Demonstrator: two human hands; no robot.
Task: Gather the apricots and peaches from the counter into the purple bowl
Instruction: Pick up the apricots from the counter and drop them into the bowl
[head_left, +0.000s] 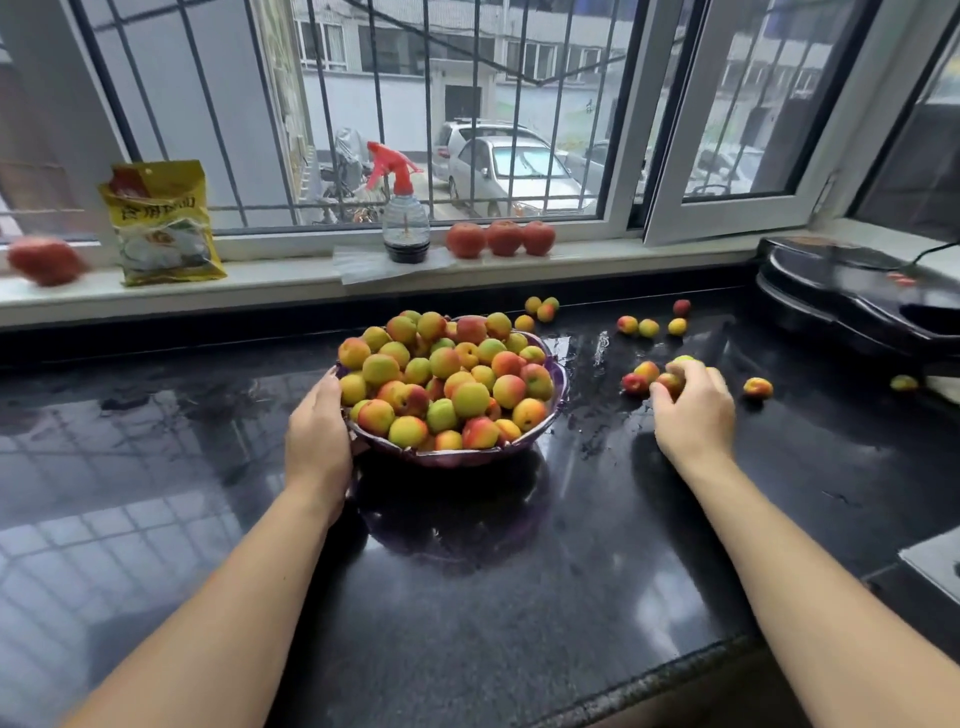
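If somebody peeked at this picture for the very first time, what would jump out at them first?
The purple bowl in the middle of the black counter, heaped high with yellow, green and red fruit. Next, the left hand resting against the bowl's left side, while the right hand curls over a few loose fruits on the wet counter to the right. Behind, a red-topped spray bottle stands on the windowsill.

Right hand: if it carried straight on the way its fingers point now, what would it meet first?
The right hand already curls over the apricots at its fingertips; beyond them, probably bare wet counter before the farther trio, though depth is unclear.
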